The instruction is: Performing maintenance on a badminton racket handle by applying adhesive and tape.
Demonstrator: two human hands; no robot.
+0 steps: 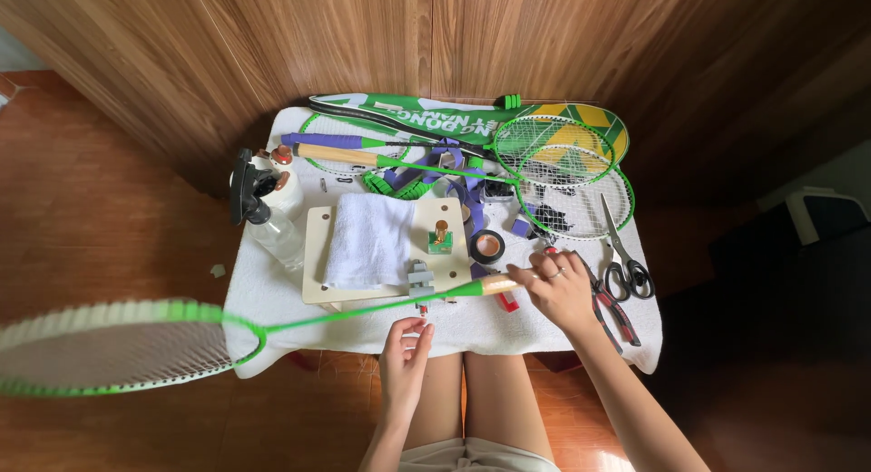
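Our right hand [564, 290] closed its fingers around the wooden handle of the green badminton racket [272, 329], which lay across the surface's [272, 295] front edge by the small clamp [419, 279]. Our left hand [405, 354] hovered below, fingers loosely curled, empty. Keeping the shaft steady mattered, we judged.

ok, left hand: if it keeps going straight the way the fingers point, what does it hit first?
The left hand points up and away from the body. Going straight on, it would probably meet the green racket shaft first, near the grey clamp on the wooden board. Height is unclear, so it might pass underneath.
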